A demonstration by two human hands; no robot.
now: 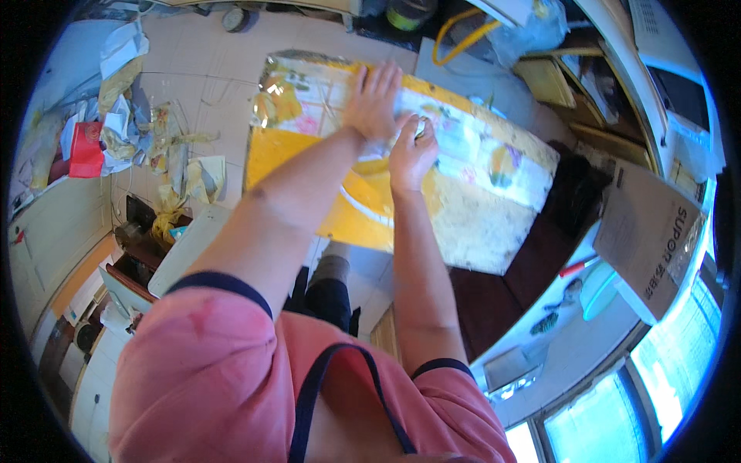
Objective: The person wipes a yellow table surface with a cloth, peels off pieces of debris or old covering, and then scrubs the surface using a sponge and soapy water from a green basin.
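A worn yellow tabletop or board (289,156) lies before me. A floral plastic sheet (492,153) runs across its upper part, shiny and creased at the left end. My left hand (373,104) is over this sheet near the far edge, fingers extended, slightly blurred. Close beside it on the right, my right hand (414,151) is curled around a small whitish object (421,126), which its fingers mostly hide. A curved white mark or strip (365,207) shows on the yellow surface beneath my wrists. The board's right near part is pale and stained.
A dark red seat (486,307) and a cardboard box (648,237) are at the right. Papers and a red packet (87,149) are piled at the left, above a cabinet. A yellow hoop-like handle (443,43) and a plastic bag (529,35) are beyond the board.
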